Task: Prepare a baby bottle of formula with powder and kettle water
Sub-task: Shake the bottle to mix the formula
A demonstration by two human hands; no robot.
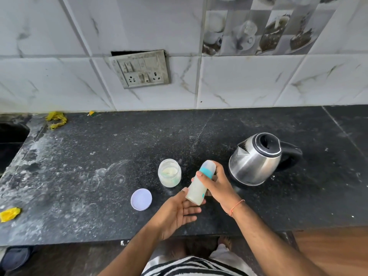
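No legible text, brand, number or sign anywhere. Baby bottle (199,186) carries a small teal mark near its base, too blurred to read. Switch plate (141,69) on the wall shows no readable markings.

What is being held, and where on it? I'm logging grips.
The baby bottle: right hand grips its upper body; left hand supports its base.
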